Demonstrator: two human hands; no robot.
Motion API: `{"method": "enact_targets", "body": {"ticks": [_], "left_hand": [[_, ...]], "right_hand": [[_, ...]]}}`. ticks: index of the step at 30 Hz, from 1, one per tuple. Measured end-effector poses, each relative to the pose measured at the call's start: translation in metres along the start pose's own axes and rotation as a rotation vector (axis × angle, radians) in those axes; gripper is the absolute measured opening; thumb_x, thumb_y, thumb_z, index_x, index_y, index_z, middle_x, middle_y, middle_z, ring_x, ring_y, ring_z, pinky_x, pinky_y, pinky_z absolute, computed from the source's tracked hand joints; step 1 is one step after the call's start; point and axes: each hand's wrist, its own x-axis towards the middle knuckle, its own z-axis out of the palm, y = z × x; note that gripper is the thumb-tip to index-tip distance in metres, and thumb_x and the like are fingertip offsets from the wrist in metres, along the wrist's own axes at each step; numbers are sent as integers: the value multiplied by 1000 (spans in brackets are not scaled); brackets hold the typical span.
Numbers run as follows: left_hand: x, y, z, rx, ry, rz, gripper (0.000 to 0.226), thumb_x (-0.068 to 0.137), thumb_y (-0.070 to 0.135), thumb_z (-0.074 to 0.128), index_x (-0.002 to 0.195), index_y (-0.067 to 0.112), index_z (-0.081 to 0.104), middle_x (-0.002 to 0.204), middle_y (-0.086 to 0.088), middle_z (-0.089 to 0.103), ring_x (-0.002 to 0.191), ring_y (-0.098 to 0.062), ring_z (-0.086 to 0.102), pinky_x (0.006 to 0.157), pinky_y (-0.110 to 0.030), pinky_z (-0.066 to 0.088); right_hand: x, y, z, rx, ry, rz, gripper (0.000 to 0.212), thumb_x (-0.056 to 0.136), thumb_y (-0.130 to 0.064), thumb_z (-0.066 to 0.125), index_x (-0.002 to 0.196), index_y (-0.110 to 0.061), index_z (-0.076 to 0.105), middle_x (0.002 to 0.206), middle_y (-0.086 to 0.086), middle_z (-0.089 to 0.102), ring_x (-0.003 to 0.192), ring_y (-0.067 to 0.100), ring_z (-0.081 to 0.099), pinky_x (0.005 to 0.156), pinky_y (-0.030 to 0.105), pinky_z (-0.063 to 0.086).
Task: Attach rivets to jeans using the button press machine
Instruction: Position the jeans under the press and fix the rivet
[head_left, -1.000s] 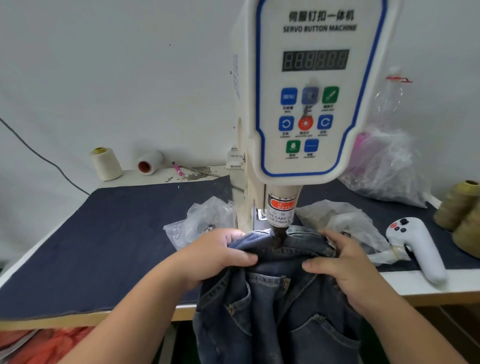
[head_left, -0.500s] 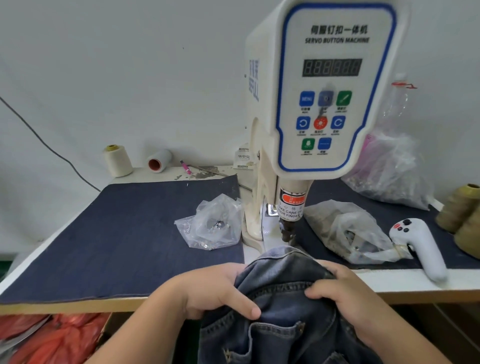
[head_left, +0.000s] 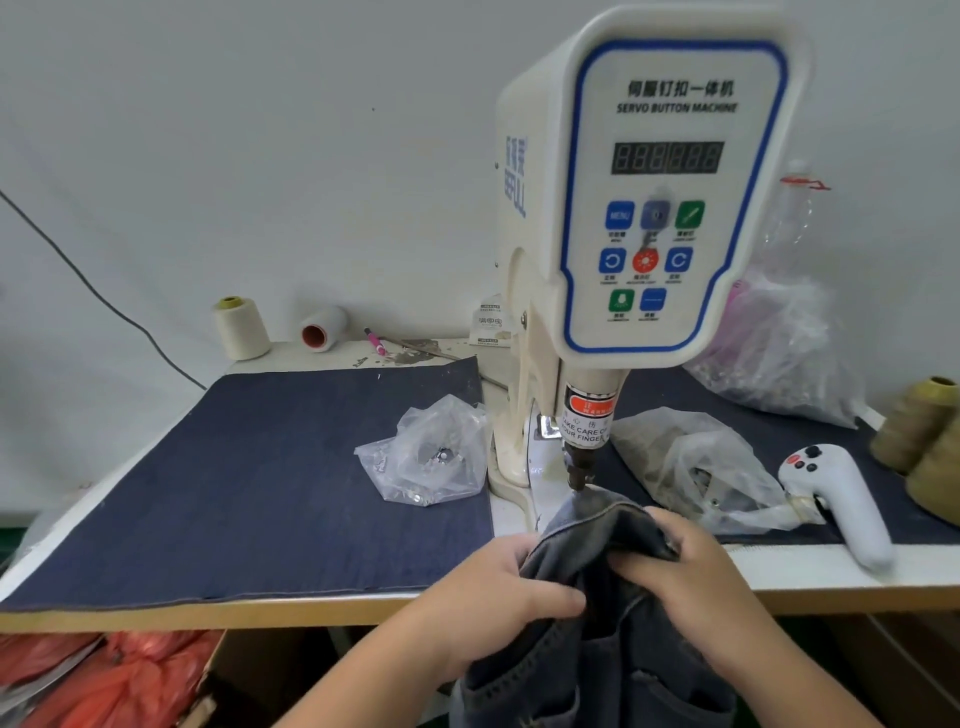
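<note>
Faded blue-grey jeans (head_left: 597, 670); cream machine (head_left: 540, 218), blue-edged panel (head_left: 670, 197); navy cloth (head_left: 249, 478); white remote (head_left: 847, 509), red button.

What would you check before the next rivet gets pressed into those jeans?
1. Jeans gripped by both hands: ok, left hand and right hand hold the bunched denim.
2. Fabric under the press head: ok, its fold reaches the tip.
3. Fingers clear of the tip: ok, both sit nearer the table edge.
4. Fabric flat at the spot: not ok, bunched.
5. Rivet loaded: cannot tell.
6. Display readable: cannot tell.
</note>
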Motion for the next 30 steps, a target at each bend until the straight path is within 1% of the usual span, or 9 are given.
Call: {"method": "enact_targets", "body": {"ticks": [4, 7, 9, 11, 15, 20, 23, 26, 30], "left_hand": [[-4, 7, 3, 155, -149, 23, 31, 75, 15, 77, 105, 24, 71, 111, -5, 74, 110, -21, 68, 104, -39, 50], [-10, -5, 13, 436, -258, 51, 32, 85, 22, 72, 116, 23, 64, 113, -1, 71, 105, -11, 66, 86, -13, 50], [-20, -6, 17, 486, -187, 95, 29, 83, 27, 66, 111, 23, 61, 96, 4, 68, 91, -5, 61, 87, -24, 53], [-30, 0, 10, 286, -247, 118, 24, 74, 12, 60, 95, 20, 67, 93, 0, 63, 91, -15, 59, 86, -37, 50], [-41, 20, -20, -63, -404, 103, 47, 64, -12, 47, 108, -7, 65, 98, -11, 66, 87, -19, 64, 78, -26, 50], [-53, 36, -27, -96, -562, 179, 82, 70, 5, 76, 140, -16, 39, 142, -39, 41, 129, -43, 46, 115, -52, 30], [-60, 38, -30, -105, -623, 178, 98, 70, 26, 87, 144, -12, 36, 146, -44, 33, 136, -49, 38, 118, -62, 22], [-66, 44, -34, -51, -602, 164, 83, 71, 12, 85, 140, -10, 44, 140, -35, 47, 129, -46, 48, 112, -53, 35], [-72, 46, -39, -60, -517, 174, 49, 76, -17, 57, 122, 1, 65, 114, -8, 70, 103, -18, 67, 91, -28, 51]], "right_hand": [[-12, 0, -14, 84, -12, -56, 19, 75, 9, 75, 81, -9, 71, 78, 22, 69, 75, 24, 67, 74, 37, 49], [-26, -8, -15, 66, -111, -97, 21, 72, 11, 78, 73, -8, 68, 63, 11, 61, 68, 13, 57, 62, 23, 42], [-34, -20, -19, 56, -101, -104, 20, 68, 0, 84, 72, -7, 66, 64, 16, 57, 66, 15, 57, 66, 28, 41], [-40, -36, -26, 22, -96, -107, 29, 59, -21, 83, 77, -7, 67, 69, 22, 59, 68, 17, 59, 68, 32, 43], [-47, -62, -36, -99, -180, -116, 48, 49, -44, 83, 90, -22, 74, 80, 6, 73, 81, 17, 71, 76, 27, 54], [-46, -80, -27, 3, -230, -185, 44, 47, -42, 81, 89, -29, 76, 86, 3, 76, 84, 13, 72, 76, 20, 55], [-45, -84, -20, 6, -240, -235, 34, 54, -33, 81, 86, -24, 76, 82, 3, 75, 79, 11, 72, 72, 16, 53], [-45, -86, -14, 18, -237, -238, 35, 57, -35, 80, 88, -20, 75, 83, 5, 75, 81, 15, 71, 75, 20, 53], [-46, -88, -11, 92, -228, -229, 41, 50, -43, 79, 91, -38, 75, 87, -7, 77, 83, 4, 72, 71, 10, 51]]}}
